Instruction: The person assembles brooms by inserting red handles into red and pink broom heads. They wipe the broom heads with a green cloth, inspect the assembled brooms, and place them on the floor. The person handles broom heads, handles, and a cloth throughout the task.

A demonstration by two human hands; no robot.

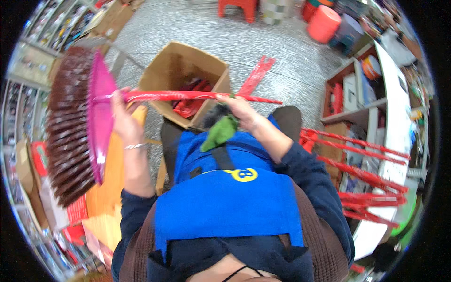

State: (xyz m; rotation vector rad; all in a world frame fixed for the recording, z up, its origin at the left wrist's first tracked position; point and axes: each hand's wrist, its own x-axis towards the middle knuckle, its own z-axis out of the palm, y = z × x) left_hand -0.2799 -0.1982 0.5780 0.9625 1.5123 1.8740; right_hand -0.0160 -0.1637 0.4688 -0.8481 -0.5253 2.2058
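I hold a broom level across my lap, its magenta head and brown bristles (73, 127) out to the left. Around the base of the red handle (164, 95), beside the head, my left hand (124, 115) is closed. Farther right, my right hand (238, 110) is closed on the same handle near its thin end. A green cloth (221, 134) hangs below the right hand, touching it. Next to the cloth is a dark grey fuzzy piece (217, 115), partly hidden. Some right-hand fingers are covered by the handle and cloth.
An open cardboard box (155, 75) with red items inside stands just beyond the handle. Red-wrapped sticks (257, 77) lie behind it. Several red handles (361, 178) jut out at my right, near a white shelf unit (399, 108). Wooden boards (105, 207) are at left.
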